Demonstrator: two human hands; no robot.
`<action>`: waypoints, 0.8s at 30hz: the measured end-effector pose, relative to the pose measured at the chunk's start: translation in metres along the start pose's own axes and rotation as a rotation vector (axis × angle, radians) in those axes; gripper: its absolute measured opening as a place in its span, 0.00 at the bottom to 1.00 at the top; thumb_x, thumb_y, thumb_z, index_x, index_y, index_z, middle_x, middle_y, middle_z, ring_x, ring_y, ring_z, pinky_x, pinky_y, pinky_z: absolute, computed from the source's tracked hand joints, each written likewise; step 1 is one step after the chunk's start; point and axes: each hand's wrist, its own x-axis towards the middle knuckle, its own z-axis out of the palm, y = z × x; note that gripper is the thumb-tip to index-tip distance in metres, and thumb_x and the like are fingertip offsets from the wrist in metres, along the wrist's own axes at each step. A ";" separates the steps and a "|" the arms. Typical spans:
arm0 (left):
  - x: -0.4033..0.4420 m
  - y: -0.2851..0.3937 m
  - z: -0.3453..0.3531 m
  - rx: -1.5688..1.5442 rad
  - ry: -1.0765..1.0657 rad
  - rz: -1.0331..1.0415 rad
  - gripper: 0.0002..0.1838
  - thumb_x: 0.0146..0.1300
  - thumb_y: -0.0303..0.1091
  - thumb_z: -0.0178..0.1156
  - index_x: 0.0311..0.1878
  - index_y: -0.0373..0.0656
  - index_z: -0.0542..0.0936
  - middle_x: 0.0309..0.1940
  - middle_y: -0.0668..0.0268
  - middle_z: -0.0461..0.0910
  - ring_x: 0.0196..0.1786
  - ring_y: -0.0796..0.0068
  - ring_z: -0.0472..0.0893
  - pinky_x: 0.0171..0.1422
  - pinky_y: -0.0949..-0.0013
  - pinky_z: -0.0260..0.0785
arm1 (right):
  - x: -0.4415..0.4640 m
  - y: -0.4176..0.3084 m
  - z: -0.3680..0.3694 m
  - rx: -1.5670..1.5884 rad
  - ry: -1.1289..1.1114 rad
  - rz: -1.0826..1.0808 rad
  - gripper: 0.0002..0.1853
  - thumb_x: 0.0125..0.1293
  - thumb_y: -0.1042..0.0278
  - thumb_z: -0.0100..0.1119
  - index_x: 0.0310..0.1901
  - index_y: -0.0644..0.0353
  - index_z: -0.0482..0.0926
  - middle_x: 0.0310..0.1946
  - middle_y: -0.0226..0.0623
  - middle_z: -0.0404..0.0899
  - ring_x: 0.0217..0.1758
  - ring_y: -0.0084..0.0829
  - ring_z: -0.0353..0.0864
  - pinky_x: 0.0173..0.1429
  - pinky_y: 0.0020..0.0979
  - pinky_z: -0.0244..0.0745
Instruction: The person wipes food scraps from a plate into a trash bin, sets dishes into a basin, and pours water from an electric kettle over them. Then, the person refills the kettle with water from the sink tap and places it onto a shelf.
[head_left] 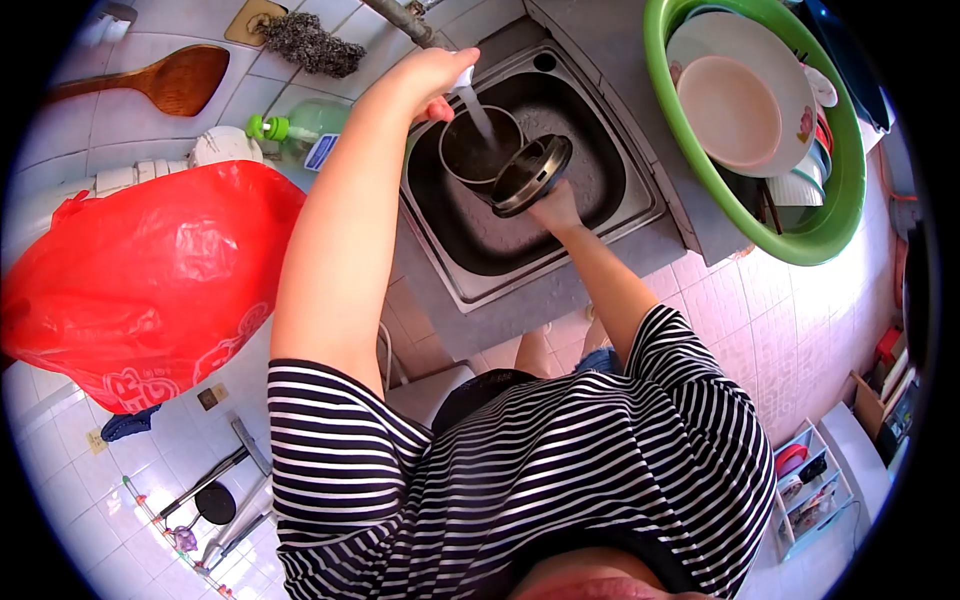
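Note:
My left hand [435,80] reaches over the sink [480,285] with its fingers round the white tap nozzle [463,78]. Water runs from the nozzle into a round metal pot [460,175] in the basin. My right hand [555,208] grips a dark round lid [532,176] with a metallic band, tilted beside the pot's rim. Part of the lid covers the pot's near right edge from view. Most of the right fingers are hidden behind the lid.
A green tub [755,225] of bowls stands right of the sink. To the left are a red plastic bag [160,280] and a green-capped bottle [310,125]. A wooden spatula [190,80] and a wire scrubber [315,45] are at the upper left.

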 end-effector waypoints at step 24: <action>0.025 -0.010 0.015 0.758 0.357 0.453 0.16 0.55 0.34 0.55 0.44 0.37 0.70 0.25 0.55 0.73 0.34 0.58 0.76 0.35 0.59 0.69 | 0.000 -0.009 -0.005 0.021 -0.086 0.051 0.17 0.39 0.72 0.62 0.36 0.62 0.79 0.24 0.41 0.79 0.28 0.32 0.79 0.37 0.30 0.72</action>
